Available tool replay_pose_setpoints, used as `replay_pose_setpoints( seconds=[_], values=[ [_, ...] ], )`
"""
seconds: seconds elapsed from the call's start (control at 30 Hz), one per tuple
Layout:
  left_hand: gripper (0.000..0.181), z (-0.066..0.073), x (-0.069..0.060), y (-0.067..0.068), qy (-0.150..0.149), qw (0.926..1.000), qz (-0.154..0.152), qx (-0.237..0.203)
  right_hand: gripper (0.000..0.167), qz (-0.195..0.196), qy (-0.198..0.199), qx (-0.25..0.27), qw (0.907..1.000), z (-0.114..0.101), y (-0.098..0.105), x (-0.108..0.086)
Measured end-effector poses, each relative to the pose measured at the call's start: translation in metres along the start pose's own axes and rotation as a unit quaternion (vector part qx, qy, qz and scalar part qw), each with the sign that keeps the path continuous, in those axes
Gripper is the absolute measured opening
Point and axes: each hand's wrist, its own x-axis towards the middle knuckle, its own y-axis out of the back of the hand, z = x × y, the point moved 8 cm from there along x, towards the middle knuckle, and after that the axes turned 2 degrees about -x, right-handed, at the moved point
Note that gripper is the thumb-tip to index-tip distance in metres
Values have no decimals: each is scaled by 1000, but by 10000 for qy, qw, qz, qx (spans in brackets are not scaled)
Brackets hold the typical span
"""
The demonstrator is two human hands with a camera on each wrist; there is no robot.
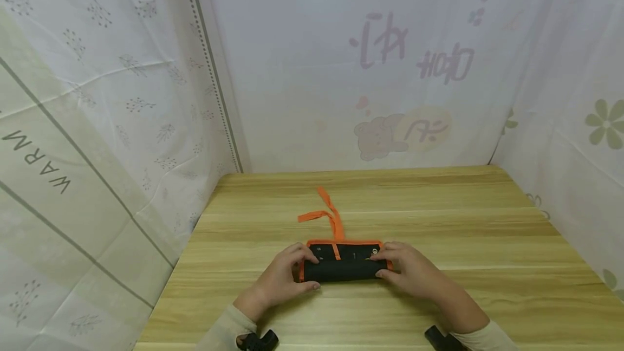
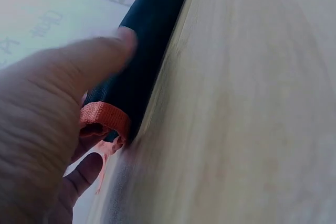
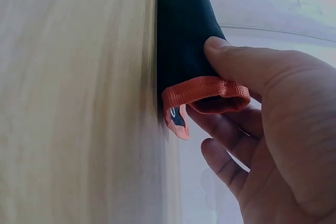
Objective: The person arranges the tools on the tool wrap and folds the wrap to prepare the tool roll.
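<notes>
A black fabric tool roll [image 1: 345, 271] with orange edging lies partly rolled on the table. Its far flap still lies flat, showing small white marks and an orange strip. My left hand [image 1: 285, 275] holds the left end, fingers over the top and thumb along the near side; that thumb [image 2: 107, 53] is blurred in the left wrist view. At the other end my right hand [image 1: 411, 271] grips the roll, the thumb [image 3: 236, 59] pressing its near side and the fingers behind. The orange-edged end [image 3: 205, 95] shows a hollow, layered opening. What lies inside is hidden.
Two orange tie straps [image 1: 335, 218] stretch from the far edge of the roll across the wooden table [image 1: 439, 205]. Printed cloth [image 1: 302, 69] hangs behind the table and along both sides. Black wrist devices [image 1: 258, 340] sit at both sleeves.
</notes>
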Motion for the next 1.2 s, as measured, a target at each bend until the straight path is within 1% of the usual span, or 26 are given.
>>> replay_pose_setpoints(
  seconds=[0.1, 0.3, 0.4, 0.6, 0.77, 0.93, 1.07, 1.2],
  values=[
    [47, -1, 0, -1, 93, 9998, -87, 151, 33, -91, -136, 74, 9998, 3, -1, -1],
    [41, -3, -1, -1, 233, 9984, -107, 497, 32, -243, -172, 183, 9994, 5, -3, -2],
    [39, -3, -2, -2, 307, 9977, -163, 576, 33, -252, -168, 186, 9994, 4, -4, -2],
    [33, -4, -2, -3, 345, 9981, -243, 458, 39, -29, -99, 162, 9998, 1, -2, -1],
    [30, -3, -3, -3, 231, 9989, -249, 332, 40, 120, -89, 142, 9998, 2, -1, -2],
    [28, -3, -2, -2, 210, 9991, -210, 306, 40, 83, -125, 211, 9997, 4, -1, -3],
    [26, -3, -1, -2, 257, 9988, -226, 363, 47, -24, -199, 170, 9997, 6, -2, -4],
    [21, -3, -2, -3, 298, 9984, -310, 364, 53, -170, -231, 87, 9996, 9, -6, -4]
  ],
)
